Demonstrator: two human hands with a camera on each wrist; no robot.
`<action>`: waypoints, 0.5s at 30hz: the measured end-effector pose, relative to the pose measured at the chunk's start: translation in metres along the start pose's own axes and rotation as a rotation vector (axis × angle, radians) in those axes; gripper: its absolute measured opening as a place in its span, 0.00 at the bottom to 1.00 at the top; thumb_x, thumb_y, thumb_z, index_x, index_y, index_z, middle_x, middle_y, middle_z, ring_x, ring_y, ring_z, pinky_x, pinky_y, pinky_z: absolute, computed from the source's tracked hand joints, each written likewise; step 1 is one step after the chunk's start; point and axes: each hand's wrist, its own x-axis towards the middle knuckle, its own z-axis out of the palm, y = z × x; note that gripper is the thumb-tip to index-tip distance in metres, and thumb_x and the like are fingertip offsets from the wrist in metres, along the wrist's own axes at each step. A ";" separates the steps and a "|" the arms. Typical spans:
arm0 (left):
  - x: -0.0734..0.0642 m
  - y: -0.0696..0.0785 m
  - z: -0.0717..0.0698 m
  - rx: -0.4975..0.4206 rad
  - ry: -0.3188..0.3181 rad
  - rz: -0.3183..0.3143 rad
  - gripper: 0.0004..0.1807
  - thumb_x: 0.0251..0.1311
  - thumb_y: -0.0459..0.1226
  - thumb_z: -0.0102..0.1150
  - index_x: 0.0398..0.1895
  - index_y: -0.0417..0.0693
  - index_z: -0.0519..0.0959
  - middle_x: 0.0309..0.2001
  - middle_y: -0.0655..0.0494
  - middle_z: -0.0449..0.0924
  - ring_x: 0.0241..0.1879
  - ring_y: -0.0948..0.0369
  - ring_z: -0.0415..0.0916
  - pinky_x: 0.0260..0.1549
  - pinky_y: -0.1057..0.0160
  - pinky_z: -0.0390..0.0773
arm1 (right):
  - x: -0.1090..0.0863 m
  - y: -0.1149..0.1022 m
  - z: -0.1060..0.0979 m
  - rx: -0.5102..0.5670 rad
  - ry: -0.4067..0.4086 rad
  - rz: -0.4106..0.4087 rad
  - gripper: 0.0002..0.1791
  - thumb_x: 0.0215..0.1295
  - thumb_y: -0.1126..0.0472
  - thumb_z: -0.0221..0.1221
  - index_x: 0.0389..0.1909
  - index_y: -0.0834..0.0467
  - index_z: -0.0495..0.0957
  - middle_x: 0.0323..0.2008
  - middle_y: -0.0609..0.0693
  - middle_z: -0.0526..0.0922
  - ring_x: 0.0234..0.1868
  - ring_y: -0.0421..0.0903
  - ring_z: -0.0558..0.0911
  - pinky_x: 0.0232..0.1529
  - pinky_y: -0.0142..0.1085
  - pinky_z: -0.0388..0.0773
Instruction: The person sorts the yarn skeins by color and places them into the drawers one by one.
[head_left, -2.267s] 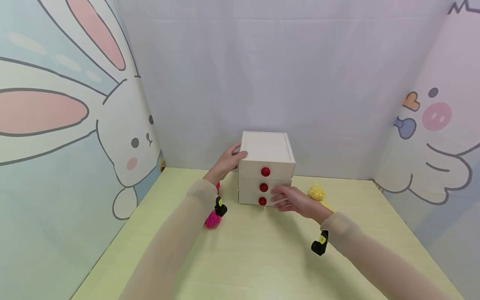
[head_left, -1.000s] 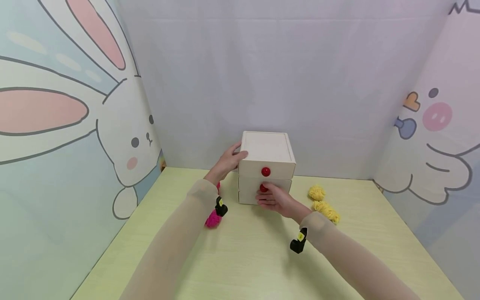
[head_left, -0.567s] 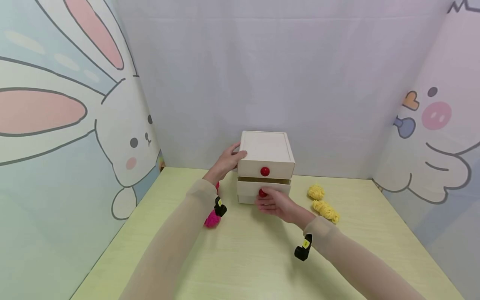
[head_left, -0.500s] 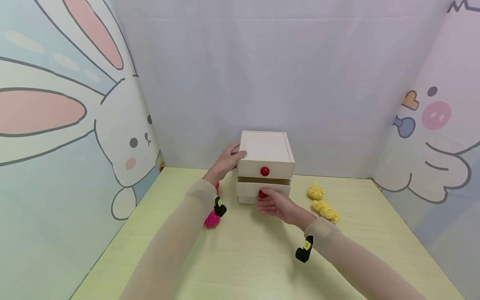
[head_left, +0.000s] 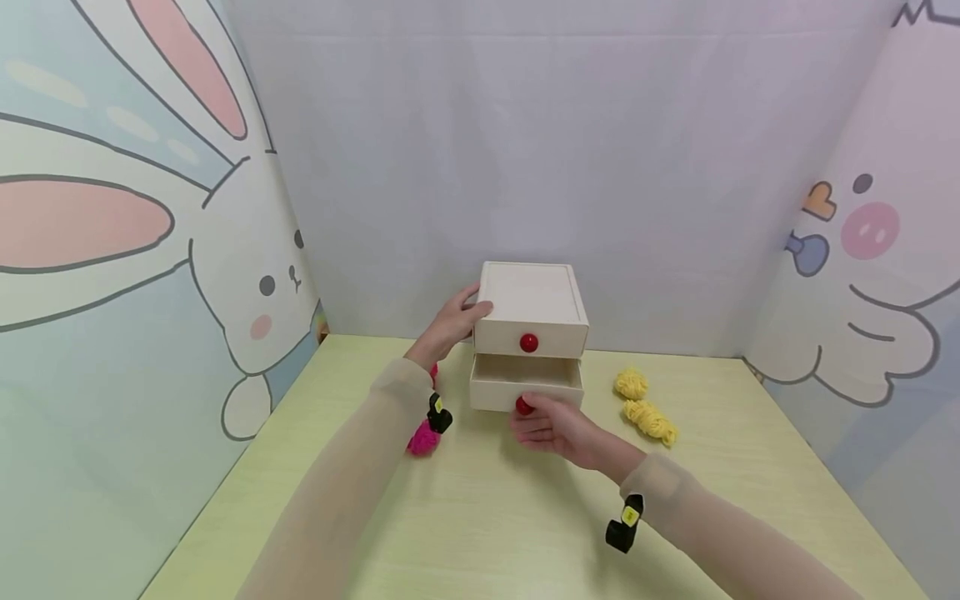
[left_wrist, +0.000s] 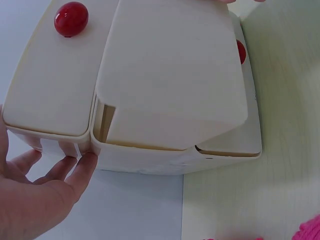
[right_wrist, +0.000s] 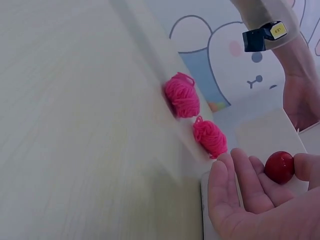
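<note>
Left grip (head_left: 453, 320) holds the cabinet (head_left: 534, 293), right grip (head_left: 561, 429) pinches the knob (right_wrist: 279, 167); overpulling could drop the drawer (head_left: 495, 394) beyond right grip!

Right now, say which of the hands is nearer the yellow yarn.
Right. The right hand pinches the red knob of the open drawer, left of the yellow yarn; the left hand is farther left, gripping the white cabinet.
</note>
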 end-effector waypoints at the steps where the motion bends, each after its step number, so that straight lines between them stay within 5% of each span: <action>1: 0.000 0.000 0.000 -0.001 -0.001 0.002 0.38 0.81 0.49 0.54 0.87 0.60 0.53 0.80 0.41 0.62 0.76 0.44 0.67 0.71 0.42 0.72 | -0.002 0.001 0.000 0.000 -0.006 0.001 0.32 0.83 0.45 0.53 0.64 0.72 0.74 0.55 0.62 0.88 0.54 0.54 0.88 0.59 0.43 0.85; 15: 0.002 0.000 0.001 0.006 0.002 0.006 0.38 0.81 0.48 0.54 0.87 0.60 0.53 0.79 0.41 0.63 0.75 0.44 0.67 0.71 0.41 0.72 | -0.019 0.006 0.005 -0.007 -0.051 0.007 0.35 0.82 0.43 0.54 0.66 0.73 0.72 0.54 0.60 0.88 0.53 0.53 0.88 0.58 0.42 0.85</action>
